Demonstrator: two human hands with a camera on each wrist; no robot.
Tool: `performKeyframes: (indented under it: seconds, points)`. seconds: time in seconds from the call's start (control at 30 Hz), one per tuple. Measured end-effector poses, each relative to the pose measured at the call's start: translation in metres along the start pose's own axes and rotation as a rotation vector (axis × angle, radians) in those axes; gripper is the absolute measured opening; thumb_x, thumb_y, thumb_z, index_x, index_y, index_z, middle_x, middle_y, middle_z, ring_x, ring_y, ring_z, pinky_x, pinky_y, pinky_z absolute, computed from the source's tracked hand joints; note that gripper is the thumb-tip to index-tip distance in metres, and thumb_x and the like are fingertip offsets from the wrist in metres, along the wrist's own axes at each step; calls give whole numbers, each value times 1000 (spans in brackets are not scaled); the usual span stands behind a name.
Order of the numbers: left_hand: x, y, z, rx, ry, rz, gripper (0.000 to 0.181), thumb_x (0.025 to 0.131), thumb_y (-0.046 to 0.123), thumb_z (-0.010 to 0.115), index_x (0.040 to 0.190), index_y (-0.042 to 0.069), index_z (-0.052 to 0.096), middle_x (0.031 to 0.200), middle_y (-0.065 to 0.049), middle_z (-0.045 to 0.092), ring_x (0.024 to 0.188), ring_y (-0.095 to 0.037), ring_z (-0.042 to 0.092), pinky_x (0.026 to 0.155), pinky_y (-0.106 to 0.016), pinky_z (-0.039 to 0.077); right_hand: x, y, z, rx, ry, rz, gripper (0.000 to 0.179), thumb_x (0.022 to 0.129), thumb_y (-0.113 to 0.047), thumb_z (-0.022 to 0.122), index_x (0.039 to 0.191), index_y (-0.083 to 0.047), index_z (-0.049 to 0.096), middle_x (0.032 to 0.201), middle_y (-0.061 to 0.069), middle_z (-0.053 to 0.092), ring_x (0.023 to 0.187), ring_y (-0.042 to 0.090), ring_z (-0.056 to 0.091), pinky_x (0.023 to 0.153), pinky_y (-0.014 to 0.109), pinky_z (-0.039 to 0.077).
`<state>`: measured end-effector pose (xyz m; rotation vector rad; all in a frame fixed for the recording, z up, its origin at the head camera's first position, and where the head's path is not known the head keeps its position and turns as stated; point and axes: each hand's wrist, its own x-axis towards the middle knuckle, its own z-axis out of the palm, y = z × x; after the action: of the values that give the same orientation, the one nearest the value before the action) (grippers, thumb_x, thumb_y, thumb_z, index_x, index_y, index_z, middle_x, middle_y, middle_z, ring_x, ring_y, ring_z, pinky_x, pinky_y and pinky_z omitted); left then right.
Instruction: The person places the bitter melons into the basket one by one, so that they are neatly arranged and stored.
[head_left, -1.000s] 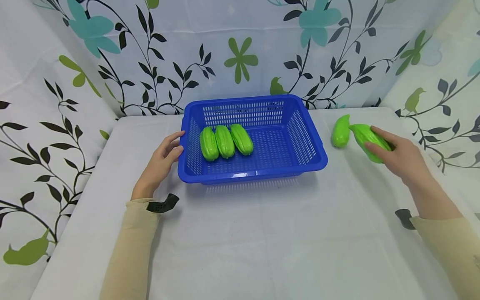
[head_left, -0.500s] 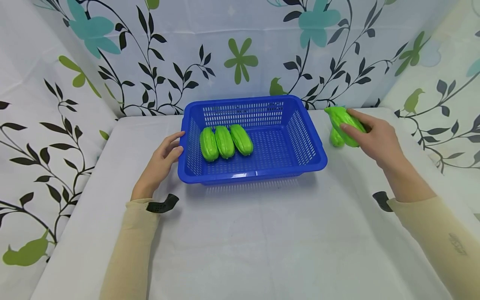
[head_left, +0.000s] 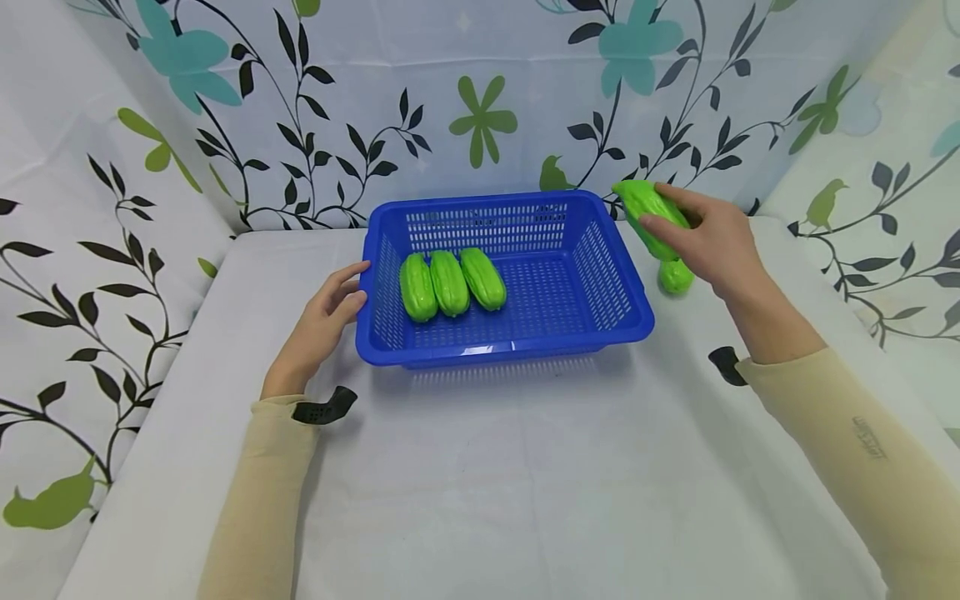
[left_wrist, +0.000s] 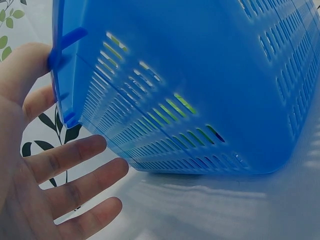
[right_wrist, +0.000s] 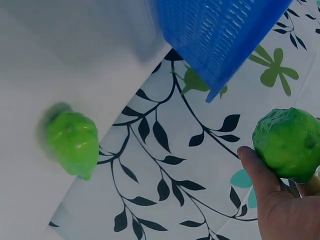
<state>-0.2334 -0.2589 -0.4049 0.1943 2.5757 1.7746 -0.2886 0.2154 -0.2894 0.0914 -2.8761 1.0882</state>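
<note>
Two hands and a blue basket (head_left: 542, 342) on a white tabletop (head_left: 487, 475). The left hand (head_left: 317, 323) is at the basket's left side, its thumb and forefinger touching the rim, the other three fingers extended, relaxed and spread below it (left wrist view). The right hand (head_left: 714, 242) grips a green vegetable (head_left: 649, 213) between thumb and fingers, raised just beyond the basket's rear right corner. A second vegetable (head_left: 676, 277) lies on the tabletop near the basket's right side, partly hidden by the hand and its load. Inside the basket, toward its left end, three vegetables (head_left: 450, 284) lie side by side; the basket's right wall stands between them and the gripped one. Behind the basket hangs a leaf-patterned cloth (head_left: 420, 58).
</note>
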Motion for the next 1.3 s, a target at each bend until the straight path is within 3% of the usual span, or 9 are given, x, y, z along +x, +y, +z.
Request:
performKeyframes:
  seconds: [0.5, 0.93, 1.3]
  points:
    - [-1, 1, 1, 16, 2, -14, 55, 100, 45, 50, 152, 32, 33, 152, -14, 36, 135, -35, 40, 109, -59, 34, 21, -43, 19, 30, -32, -57, 66, 94, -55, 55, 151, -25, 40, 140, 15, 53, 117, 31, 57, 96, 46, 51]
    - [-1, 2, 1, 18, 2, -17, 56, 100, 45, 50, 152, 32, 33, 152, -14, 36, 135, -35, 41, 108, -58, 34, 34, -65, 34, 62, -55, -48, 66, 94, -54, 55, 150, -22, 41, 141, 15, 53, 116, 28, 58, 94, 40, 53]
    - [-1, 2, 0, 16, 0, -13, 56, 100, 45, 50, 152, 32, 33, 152, -14, 36, 135, -34, 41, 108, -58, 35, 44, -79, 46, 4, -54, -77, 64, 95, -52, 54, 149, -20, 43, 139, 17, 54, 115, 29, 59, 92, 40, 54]
